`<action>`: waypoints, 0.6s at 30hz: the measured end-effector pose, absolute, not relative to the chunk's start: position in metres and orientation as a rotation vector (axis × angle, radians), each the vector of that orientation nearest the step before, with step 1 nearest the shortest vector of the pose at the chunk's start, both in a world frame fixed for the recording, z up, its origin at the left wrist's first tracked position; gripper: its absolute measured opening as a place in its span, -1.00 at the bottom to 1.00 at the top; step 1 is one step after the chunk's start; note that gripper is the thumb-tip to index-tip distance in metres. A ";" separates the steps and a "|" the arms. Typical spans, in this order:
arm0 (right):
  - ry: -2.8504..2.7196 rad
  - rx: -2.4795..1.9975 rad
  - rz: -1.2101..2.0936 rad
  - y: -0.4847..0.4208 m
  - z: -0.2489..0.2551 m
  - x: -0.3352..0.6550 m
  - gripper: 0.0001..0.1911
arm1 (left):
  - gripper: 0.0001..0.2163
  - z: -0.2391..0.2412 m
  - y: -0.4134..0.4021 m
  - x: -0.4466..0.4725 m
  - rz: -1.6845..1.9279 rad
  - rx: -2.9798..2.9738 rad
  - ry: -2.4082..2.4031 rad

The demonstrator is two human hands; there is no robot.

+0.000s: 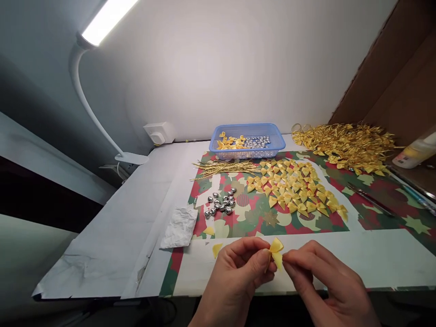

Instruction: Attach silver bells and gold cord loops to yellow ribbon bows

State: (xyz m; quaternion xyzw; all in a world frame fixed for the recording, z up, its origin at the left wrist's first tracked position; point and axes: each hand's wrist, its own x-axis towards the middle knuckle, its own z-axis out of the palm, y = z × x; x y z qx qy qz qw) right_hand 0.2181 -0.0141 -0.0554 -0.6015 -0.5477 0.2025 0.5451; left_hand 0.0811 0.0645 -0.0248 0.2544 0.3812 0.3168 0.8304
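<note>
A small yellow ribbon bow (276, 251) is held up near the table's front edge. My left hand (238, 277) pinches it from the left with thumb and fingers closed. My right hand (323, 281) pinches it from the right, fingertips pressed together on its lower part. Beyond the hands, several yellow bows (293, 186) lie spread on a red and green patterned sheet (381, 200). A cluster of silver heart beads (221, 203) lies to their left, with a bundle of gold wire ties (225, 168) behind it.
A blue plastic basket (247, 140) at the back holds bows and silver beads. A heap of finished gold-looped bows (344, 144) lies back right. Crumpled white paper (180, 227), a yellow scrap (216, 249), tweezers (369, 199), a glue bottle (413, 151) and a desk lamp (91, 32) are around.
</note>
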 end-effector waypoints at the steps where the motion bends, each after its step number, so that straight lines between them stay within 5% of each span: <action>1: -1.296 -1.440 0.490 -0.015 -0.055 0.218 -0.88 | -0.86 -0.024 0.064 0.081 0.675 0.562 0.816; 18: -1.204 -1.406 0.563 -0.018 -0.064 0.219 -0.82 | -0.89 -0.027 0.066 0.072 0.567 0.904 0.828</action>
